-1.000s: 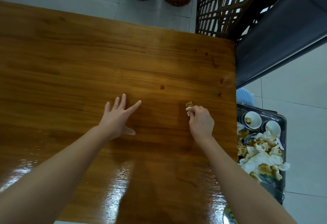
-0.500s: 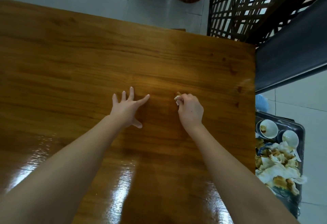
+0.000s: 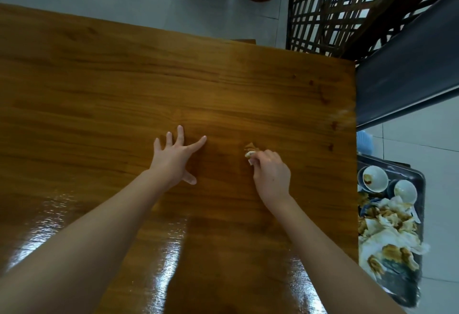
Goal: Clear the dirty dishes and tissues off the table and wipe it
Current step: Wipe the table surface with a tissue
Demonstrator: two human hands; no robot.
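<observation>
R hand [image 3: 272,177] pinching tissue [image 3: 250,151] at fingertips, prob. wiping table [image 3: 99,90] | L hand [image 3: 173,157] spread flat, bracing alongside | tip: pressing firm, heading for spots [image 3: 330,146] right of R hand

Left hand [image 3: 173,158]: flat on the wooden bench [image 3: 99,95], fingers [image 3: 180,132] spread.
Right hand [image 3: 270,176]: curled, pinching a stained tissue wad [image 3: 250,151] against the bench.
Tray [image 3: 412,281]: beside the bench's right edge, holding two white bowls [image 3: 373,178] and soiled tissues [image 3: 387,236].
</observation>
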